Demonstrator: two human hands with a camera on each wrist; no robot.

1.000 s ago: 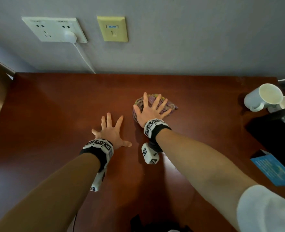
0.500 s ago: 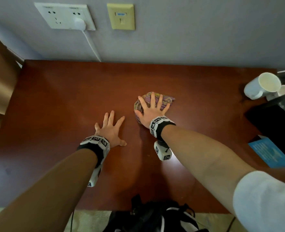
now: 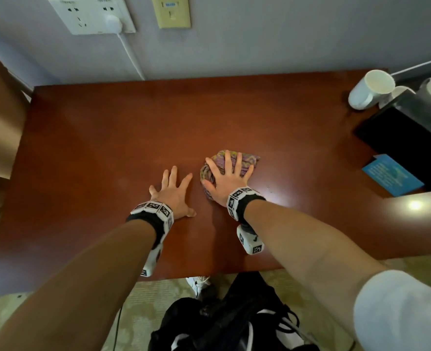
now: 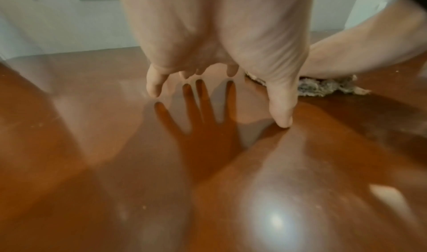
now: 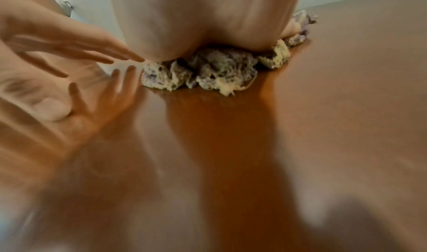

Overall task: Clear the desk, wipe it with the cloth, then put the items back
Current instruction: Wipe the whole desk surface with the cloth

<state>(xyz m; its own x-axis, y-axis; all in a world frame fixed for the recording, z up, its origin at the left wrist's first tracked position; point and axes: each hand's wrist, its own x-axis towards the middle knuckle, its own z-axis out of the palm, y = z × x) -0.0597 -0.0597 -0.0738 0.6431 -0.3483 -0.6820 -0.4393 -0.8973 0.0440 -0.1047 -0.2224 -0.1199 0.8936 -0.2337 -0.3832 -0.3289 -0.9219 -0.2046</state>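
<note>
A crumpled purple and yellow cloth (image 3: 244,158) (image 5: 208,71) (image 4: 323,86) lies on the red-brown desk (image 3: 108,138) near its middle. My right hand (image 3: 228,178) presses flat on the cloth with its fingers spread and straight. Just left of it, my left hand (image 3: 175,192) (image 4: 208,69) rests flat on the bare desk top, fingers spread, holding nothing. In the right wrist view the left hand's fingers (image 5: 99,42) reach close to the cloth's left edge.
Two white mugs (image 3: 371,88) stand at the desk's far right corner beside a black box (image 3: 407,138) and a blue card (image 3: 391,174). A wall socket (image 3: 92,15) with a plugged cable is behind. A black bag (image 3: 224,323) lies on the floor at the desk's front edge.
My right hand has slid the cloth back toward me and slightly right across the desk. The left hand has stayed flat beside it. The head view has tilted down, showing the floor and bag.
</note>
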